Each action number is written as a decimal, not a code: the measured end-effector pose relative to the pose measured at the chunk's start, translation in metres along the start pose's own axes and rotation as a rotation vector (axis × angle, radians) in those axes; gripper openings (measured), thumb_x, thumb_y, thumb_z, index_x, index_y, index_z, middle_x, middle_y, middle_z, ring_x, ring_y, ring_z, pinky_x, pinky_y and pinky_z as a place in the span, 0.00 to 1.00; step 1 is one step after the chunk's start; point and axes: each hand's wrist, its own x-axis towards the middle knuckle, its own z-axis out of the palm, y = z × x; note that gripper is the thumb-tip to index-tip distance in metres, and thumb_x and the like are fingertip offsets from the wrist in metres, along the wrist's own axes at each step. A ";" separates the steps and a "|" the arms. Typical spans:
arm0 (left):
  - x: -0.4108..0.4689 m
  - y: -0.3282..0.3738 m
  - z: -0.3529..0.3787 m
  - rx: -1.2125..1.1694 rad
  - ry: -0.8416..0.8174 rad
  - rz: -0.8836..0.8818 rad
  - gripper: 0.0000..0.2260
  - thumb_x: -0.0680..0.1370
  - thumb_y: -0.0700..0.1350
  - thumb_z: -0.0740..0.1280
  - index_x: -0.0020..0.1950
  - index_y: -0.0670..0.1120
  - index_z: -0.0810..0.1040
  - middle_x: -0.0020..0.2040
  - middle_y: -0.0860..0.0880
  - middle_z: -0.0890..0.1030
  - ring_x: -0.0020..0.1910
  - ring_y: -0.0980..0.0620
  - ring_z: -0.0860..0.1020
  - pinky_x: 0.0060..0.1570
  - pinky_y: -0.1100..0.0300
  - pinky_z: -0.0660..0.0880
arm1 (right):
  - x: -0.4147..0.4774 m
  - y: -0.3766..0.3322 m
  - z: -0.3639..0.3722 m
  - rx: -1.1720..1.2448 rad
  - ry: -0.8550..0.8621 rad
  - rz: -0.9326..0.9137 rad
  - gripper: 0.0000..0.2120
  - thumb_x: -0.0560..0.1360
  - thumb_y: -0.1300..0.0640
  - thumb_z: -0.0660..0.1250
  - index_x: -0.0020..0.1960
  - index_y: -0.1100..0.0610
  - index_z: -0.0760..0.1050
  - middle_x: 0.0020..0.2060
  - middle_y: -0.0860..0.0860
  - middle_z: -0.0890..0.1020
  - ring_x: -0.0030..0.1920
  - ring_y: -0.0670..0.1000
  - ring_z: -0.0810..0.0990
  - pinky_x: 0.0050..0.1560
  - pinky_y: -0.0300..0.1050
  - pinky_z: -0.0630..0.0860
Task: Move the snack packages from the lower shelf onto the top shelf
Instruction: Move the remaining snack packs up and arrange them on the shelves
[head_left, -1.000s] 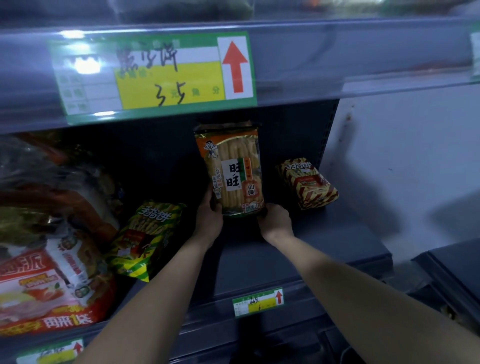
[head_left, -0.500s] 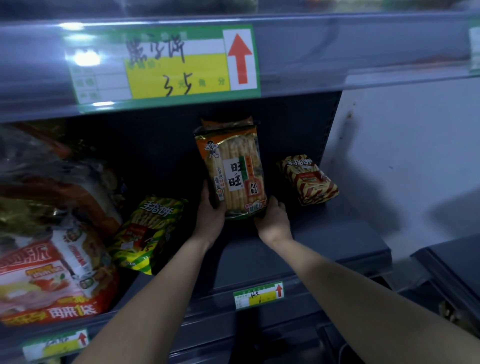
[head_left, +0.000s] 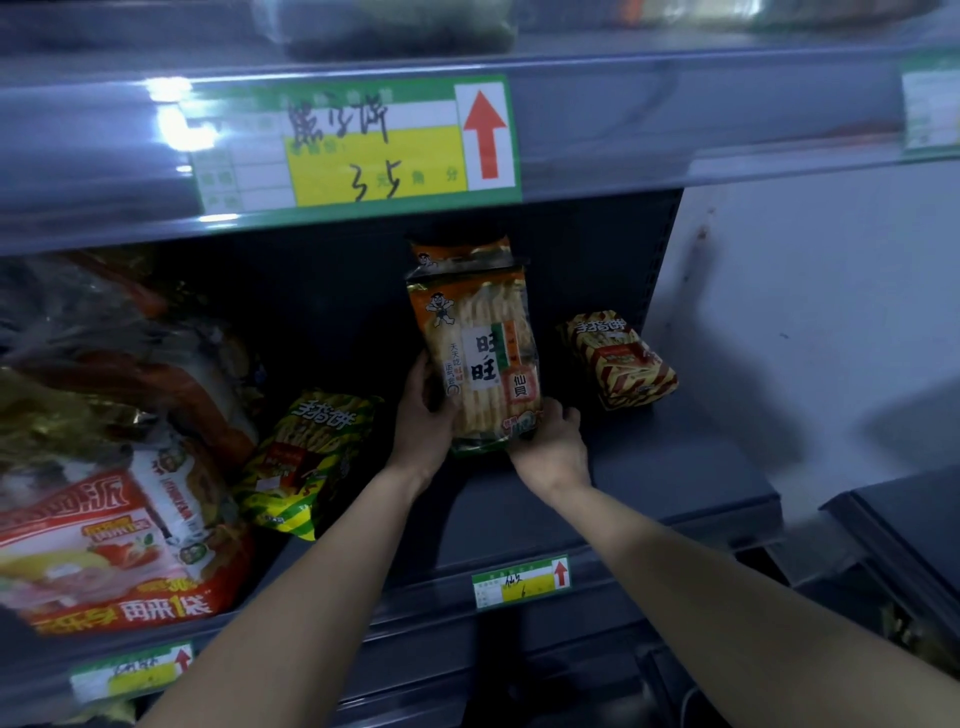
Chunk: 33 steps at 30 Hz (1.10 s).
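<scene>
At the far left of the lower shelf (head_left: 675, 467) we find a large red bag (head_left: 104, 545) leaning among other crumpled bags. Just to its right, a green-and-yellow striped pack (head_left: 306, 457) stands tilted against the dark back of the bay.

Next comes the left hand (head_left: 423, 421). It grips the lower left edge of the rice cracker pack (head_left: 478, 353), thumb on the front face and fingers behind. The pack stands upright in the middle of the lower bay, under the top shelf (head_left: 675, 119). We cannot tell whether its base touches the shelf deck. An orange edge of like print shows just behind its top; we cannot tell whether this is a second pack.

The right hand (head_left: 550, 441) holds the lower right corner of the pack, fingers curled round it.

Further right, a red-and-yellow striped pack (head_left: 618, 364) lies near the back corner, apart from both hands.

Above, a large price tag (head_left: 358, 145) with a red arrow is fixed to the top shelf edge.
</scene>
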 end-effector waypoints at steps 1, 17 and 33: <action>0.002 0.001 0.000 -0.007 -0.009 0.018 0.29 0.78 0.38 0.64 0.76 0.51 0.57 0.72 0.51 0.67 0.66 0.60 0.64 0.61 0.62 0.67 | 0.001 -0.002 -0.001 0.036 0.009 -0.007 0.21 0.75 0.56 0.65 0.66 0.58 0.64 0.61 0.58 0.67 0.52 0.63 0.76 0.45 0.49 0.72; 0.026 0.004 0.003 0.106 0.077 -0.084 0.26 0.80 0.48 0.61 0.76 0.49 0.56 0.71 0.46 0.69 0.69 0.47 0.69 0.59 0.61 0.67 | 0.025 -0.014 0.002 -0.074 -0.044 0.052 0.12 0.81 0.56 0.57 0.59 0.63 0.72 0.54 0.60 0.79 0.53 0.60 0.79 0.42 0.45 0.72; 0.011 -0.004 0.002 0.017 -0.010 -0.064 0.30 0.77 0.41 0.66 0.76 0.49 0.57 0.69 0.49 0.71 0.63 0.56 0.70 0.58 0.60 0.70 | 0.009 -0.006 0.009 0.046 -0.017 0.026 0.21 0.75 0.56 0.66 0.65 0.60 0.64 0.62 0.58 0.67 0.53 0.61 0.76 0.45 0.47 0.73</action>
